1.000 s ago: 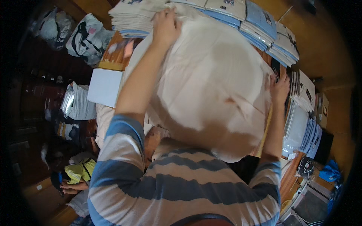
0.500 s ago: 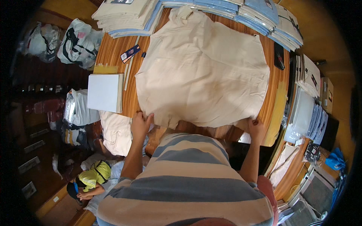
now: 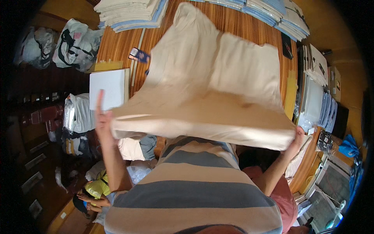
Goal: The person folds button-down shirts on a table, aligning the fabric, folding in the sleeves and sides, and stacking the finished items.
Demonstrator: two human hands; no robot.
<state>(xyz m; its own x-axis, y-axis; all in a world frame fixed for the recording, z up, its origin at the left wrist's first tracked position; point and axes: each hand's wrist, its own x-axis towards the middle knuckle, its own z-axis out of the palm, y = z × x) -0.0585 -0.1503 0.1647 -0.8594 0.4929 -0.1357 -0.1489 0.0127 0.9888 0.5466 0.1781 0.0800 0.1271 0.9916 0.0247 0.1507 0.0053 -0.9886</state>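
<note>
A cream shirt spreads across the striped wooden table, its far narrow end lying flat and its near edge lifted and pulled taut. My left hand is closed on the left corner of that near edge, one finger pointing up and somewhat blurred. At the opposite corner, my right hand pinches the fabric between thumb and fingers. The raised edge hangs in front of my striped top. Left of the shirt lies a dark card tag, close to its side.
A white board or stack of sheets sits at the table's left edge. Folded garments are piled along the back. A dark phone-like object lies at right. A person in yellow sits low at left.
Both hands have moved apart and raised the shirt's near edge, stretching it wide. The shirt's far part has smoothed and shifted, and the tag has turned slightly.
</note>
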